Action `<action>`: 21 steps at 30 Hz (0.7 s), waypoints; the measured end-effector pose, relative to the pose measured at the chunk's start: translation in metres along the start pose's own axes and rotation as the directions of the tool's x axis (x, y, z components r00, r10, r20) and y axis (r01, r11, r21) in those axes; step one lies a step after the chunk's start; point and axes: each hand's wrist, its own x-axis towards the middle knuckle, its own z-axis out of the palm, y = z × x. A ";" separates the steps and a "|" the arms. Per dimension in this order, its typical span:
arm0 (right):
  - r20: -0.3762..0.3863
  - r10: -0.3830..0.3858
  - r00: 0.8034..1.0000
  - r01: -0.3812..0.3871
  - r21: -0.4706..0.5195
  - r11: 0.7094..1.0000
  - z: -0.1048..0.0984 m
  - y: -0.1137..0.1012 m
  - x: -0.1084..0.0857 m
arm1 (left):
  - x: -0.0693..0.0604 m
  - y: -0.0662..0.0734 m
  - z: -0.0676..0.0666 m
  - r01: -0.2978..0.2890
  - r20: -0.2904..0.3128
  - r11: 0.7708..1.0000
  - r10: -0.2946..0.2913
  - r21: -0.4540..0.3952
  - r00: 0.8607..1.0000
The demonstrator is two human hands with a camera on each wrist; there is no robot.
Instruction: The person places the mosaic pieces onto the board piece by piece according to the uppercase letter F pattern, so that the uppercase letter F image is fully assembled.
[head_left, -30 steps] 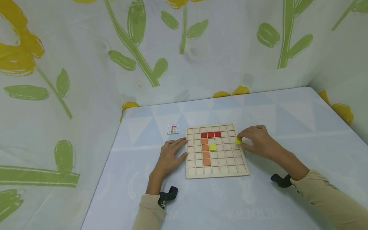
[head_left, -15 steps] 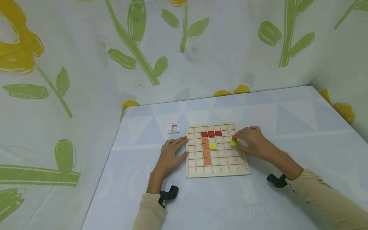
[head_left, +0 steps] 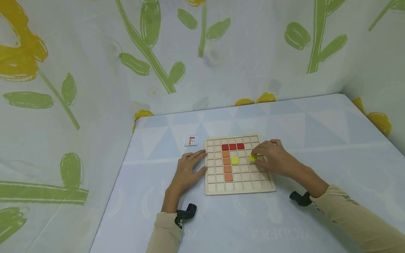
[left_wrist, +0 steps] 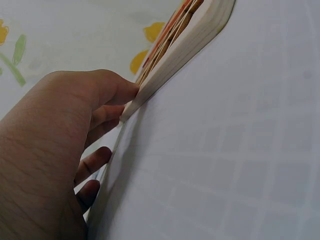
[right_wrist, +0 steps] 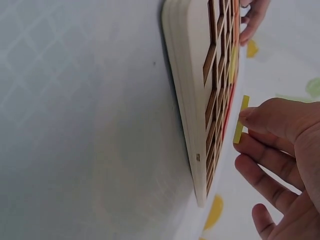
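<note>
A wooden grid board (head_left: 240,188) lies on the table. Several orange tiles (head_left: 227,168) form a column in its cells, with red tiles (head_left: 232,147) in a row at the top and one yellow tile (head_left: 235,160) beside the column. Over the board's right part, my right hand (head_left: 274,157) pinches a second yellow tile (right_wrist: 241,120) between thumb and fingers; the right wrist view has it held above the board's surface. My left hand (head_left: 186,172) touches the board's left edge with extended fingers and thumb, as the left wrist view (left_wrist: 112,92) also has it.
A small card (head_left: 191,140) printed with a coloured grid pattern lies behind the left hand, left of the board. The pale table (head_left: 171,137) meets a flower-printed cloth (head_left: 240,52) at its back and left. Each wrist wears a black mount.
My right hand has moved left with the yellow tile, from the board's right edge to over its right-hand cells. The left hand stays at the left edge.
</note>
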 end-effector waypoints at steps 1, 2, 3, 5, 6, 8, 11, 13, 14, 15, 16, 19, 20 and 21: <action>-0.002 -0.005 1.000 0.005 0.002 1.000 0.000 -0.001 0.000 | 0.000 0.000 0.000 0.003 0.003 1.000 -0.003 0.000 1.000; -0.006 -0.013 1.000 0.013 0.004 1.000 0.001 -0.002 0.001 | 0.000 0.000 0.000 0.003 0.003 1.000 -0.003 -0.003 1.000; -0.011 -0.020 1.000 0.020 0.003 1.000 0.001 -0.002 0.001 | 0.000 0.000 0.000 0.005 0.005 1.000 -0.005 -0.005 1.000; -0.021 -0.038 0.999 0.038 0.006 0.999 0.002 -0.003 0.002 | 0.000 0.000 0.000 0.009 0.009 1.000 -0.009 -0.004 1.000; -0.026 -0.045 0.999 0.045 0.006 0.999 0.002 -0.003 0.002 | 0.000 0.000 0.000 0.009 0.010 1.000 -0.009 0.000 1.000; -0.031 -0.056 0.998 0.057 0.004 0.998 0.003 -0.004 0.003 | 0.000 0.000 0.000 0.008 0.009 1.000 -0.008 0.004 1.000; -0.029 -0.067 0.997 0.067 -0.005 0.998 0.006 -0.005 0.005 | 0.001 0.000 -0.001 0.004 0.002 1.000 -0.004 0.005 1.000; -0.026 -0.070 0.997 0.069 -0.007 0.998 0.007 -0.005 0.006 | 0.001 0.000 -0.001 0.003 -0.001 1.000 -0.003 0.002 1.000; -0.023 -0.070 0.997 0.070 -0.009 0.998 0.008 -0.005 0.006 | 0.001 0.000 -0.001 0.003 0.000 1.000 -0.003 -0.002 1.000; -0.022 -0.072 0.997 0.072 -0.008 0.997 0.009 -0.005 0.007 | 0.001 0.000 -0.001 0.003 0.002 1.000 -0.003 -0.001 1.000; -0.021 -0.073 0.997 0.073 -0.006 0.997 0.009 -0.006 0.007 | 0.001 0.000 -0.001 0.006 0.006 1.000 -0.006 -0.001 1.000; -0.019 -0.079 0.997 0.079 -0.003 0.997 0.011 -0.007 0.008 | 0.000 0.001 -0.002 0.013 0.017 1.000 -0.013 0.001 1.000; -0.019 -0.081 0.997 0.081 -0.002 0.997 0.011 -0.007 0.009 | 0.000 0.001 -0.002 0.016 0.020 1.000 -0.016 0.001 1.000; -0.021 -0.086 0.996 0.086 -0.003 0.996 0.011 -0.007 0.009 | 0.000 0.001 -0.002 0.016 0.019 1.000 -0.016 0.001 1.000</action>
